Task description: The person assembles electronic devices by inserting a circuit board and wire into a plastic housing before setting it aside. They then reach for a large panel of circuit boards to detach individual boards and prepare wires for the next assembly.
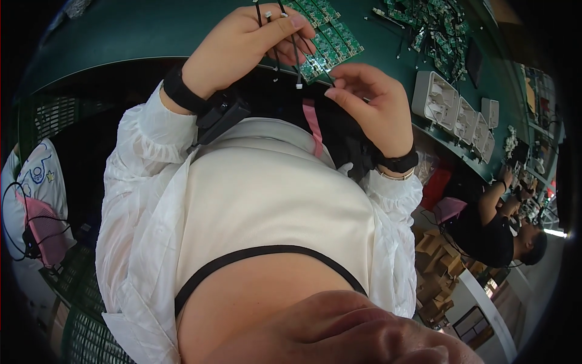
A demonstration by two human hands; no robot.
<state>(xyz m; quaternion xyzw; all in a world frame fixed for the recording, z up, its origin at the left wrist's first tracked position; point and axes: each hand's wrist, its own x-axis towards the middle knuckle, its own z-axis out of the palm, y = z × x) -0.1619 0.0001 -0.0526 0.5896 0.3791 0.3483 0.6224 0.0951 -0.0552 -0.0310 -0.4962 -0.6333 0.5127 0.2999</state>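
Note:
My left hand (257,36) is closed on several short black cables (297,57) with small white plugs, which hang down between thumb and fingers. A panel of green circuit boards (339,39) lies on the table just beyond, partly covered by my left fingers. At the panel's near corner, my right hand (376,100) is closed in a pinch, thumb towards forefinger. A thin black cable appears to run to these fingertips; its end is hidden there.
The green table (145,30) curves past me. Loose circuit boards with cables (436,36) are heaped at the far right, beside grey-white compartment bins (436,100). A person in black (485,230) works further right, near stacked cardboard (439,264). A green plastic crate (91,333) stands at lower left.

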